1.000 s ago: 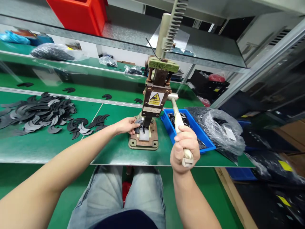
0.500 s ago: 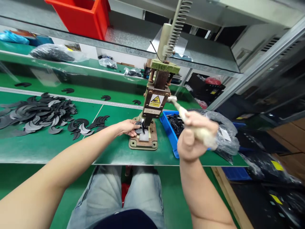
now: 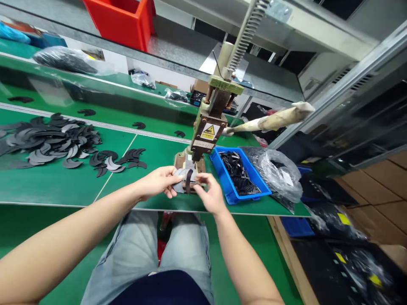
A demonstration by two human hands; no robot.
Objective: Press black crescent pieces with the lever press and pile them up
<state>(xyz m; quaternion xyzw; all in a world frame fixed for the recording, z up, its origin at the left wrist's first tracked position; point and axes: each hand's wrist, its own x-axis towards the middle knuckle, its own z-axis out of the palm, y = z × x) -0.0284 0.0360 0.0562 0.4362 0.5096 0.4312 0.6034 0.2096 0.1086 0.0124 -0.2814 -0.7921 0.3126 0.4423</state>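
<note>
1. Left hand (image 3: 160, 182): thumb and forefinger are closed on the left edge of a grey piece (image 3: 179, 186).
2. Right hand (image 3: 210, 192): thumb and forefinger stand slightly apart at the right side of the piece. Whether these fingers grip it cannot be told.
3. Grey piece: located over the near part of the base of the press (image 3: 206, 131), between both hands. A dark curved strip (image 3: 188, 182) crosses its front.
4. Press: stands upright on the green counter (image 3: 159, 156); a warning label (image 3: 210, 131) is fitted to its front.
5. Lever (image 3: 273, 120): extends to the right from the press, outer end raised.
6. Blue bin (image 3: 233, 198): sits right of the press and contains small black parts (image 3: 235, 169).
7. Curved parts (image 3: 54, 140): heaped on the counter, left of the press.
</note>
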